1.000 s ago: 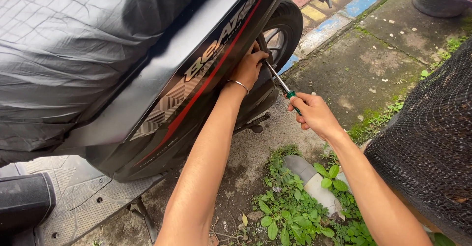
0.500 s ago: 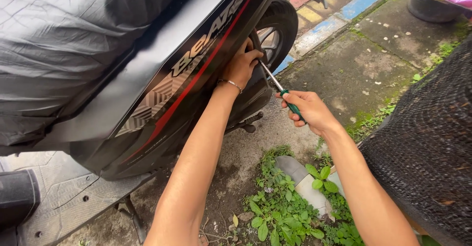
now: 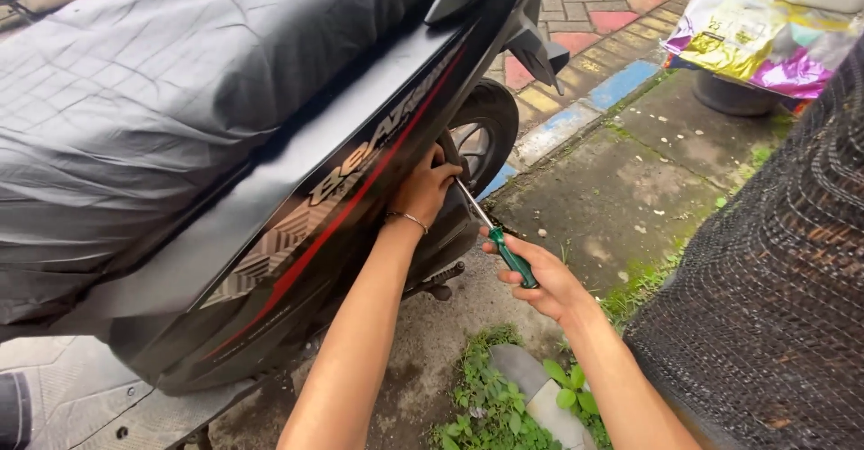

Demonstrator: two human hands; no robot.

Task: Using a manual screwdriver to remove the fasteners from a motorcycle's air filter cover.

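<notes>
Person crouched beside a parked scooter (image 3: 270, 189), both arms stretched fwd to the rear end. Right hand (image 3: 540, 279) clenched round the green handle of a screwdriver (image 3: 499, 243), fingers wrapped tight, thumb on top; metal shaft runs up-left from the fist, tip goes in by the left hand at the gap betw body panel and rear wheel (image 3: 481, 139). Tip itself hidden, can't tell what it sits on. Left hand (image 3: 423, 189) reaches under the black side panel w/ red stripe, fingers curled in against the bike just beside the wheel, thin bracelet (image 3: 409, 219) on the wrist; can't tell if it's gripping a part or just pressing, fingertips partly hidden behind the panel. Scooter seat wrapped in a grey cover (image 3: 162, 81), fills upper left. Footpeg (image 3: 438, 283) sticks out low under the left forearm. Ground is worn concrete (image 3: 621, 189), weeds (image 3: 490, 405) growing round a grey stone (image 3: 540, 391) betw the forearms. Painted kerb (image 3: 585, 108) and paving bricks behind the wheel. Shiny coloured bag (image 3: 747, 36) top right, on a dark pot. Dark mesh netting (image 3: 774, 297) covers the right side, close to the right forearm.
</notes>
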